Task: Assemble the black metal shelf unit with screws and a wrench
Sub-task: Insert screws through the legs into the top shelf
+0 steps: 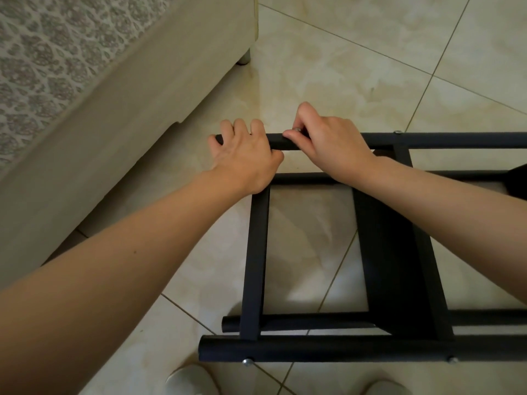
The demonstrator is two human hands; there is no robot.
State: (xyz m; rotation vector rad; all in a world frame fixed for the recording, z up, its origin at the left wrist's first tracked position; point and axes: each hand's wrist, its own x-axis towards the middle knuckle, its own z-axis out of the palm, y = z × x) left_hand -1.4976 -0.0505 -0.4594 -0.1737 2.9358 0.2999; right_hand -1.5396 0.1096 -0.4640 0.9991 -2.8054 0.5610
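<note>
Your left hand (245,155) grips the far black tube (456,139), and your right hand (328,141) pinches a screw (297,129) on it. You seem to be starting it by hand; next it probably needs the wrench.

We see the shelf frame (254,260) in matt black coated metal, its tubes smooth, with screws (248,361) of bright bare metal. The floor (342,67) is glossy marbled tile (it mirrors the light), and the upholstered furniture (42,52) wears patterned, textured cloth above plain matt fabric.
</note>
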